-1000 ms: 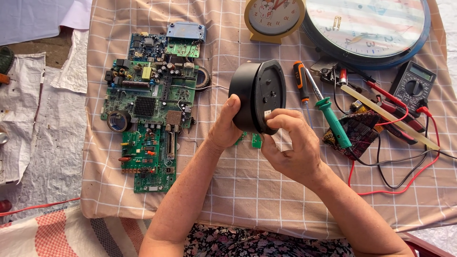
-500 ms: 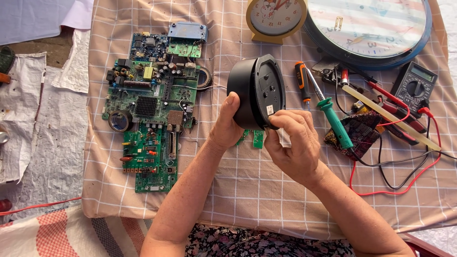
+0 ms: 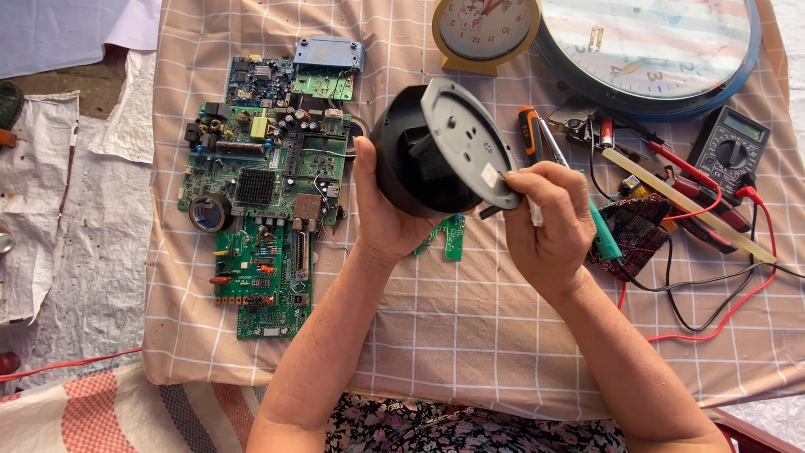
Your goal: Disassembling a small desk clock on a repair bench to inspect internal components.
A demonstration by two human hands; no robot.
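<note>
While the left hand [image 3: 387, 220] cups the black round housing [image 3: 419, 159] from below, fingers wrapped on its body, the right hand [image 3: 549, 222] pinches a thin tool against the grey back plate [image 3: 465, 138], fingertips together. Both are raised above the checked cloth [image 3: 470, 335]. Just under them lies a small green board [image 3: 449, 239]; well left sit 2 larger circuit boards [image 3: 264, 168], right a green-handled screwdriver [image 3: 599, 231] and multimeter [image 3: 729, 151].

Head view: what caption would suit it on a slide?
Left hand holds a round black casing while the right hand pinches its grey back plate, beside circuit boards on checked cloth.
</note>
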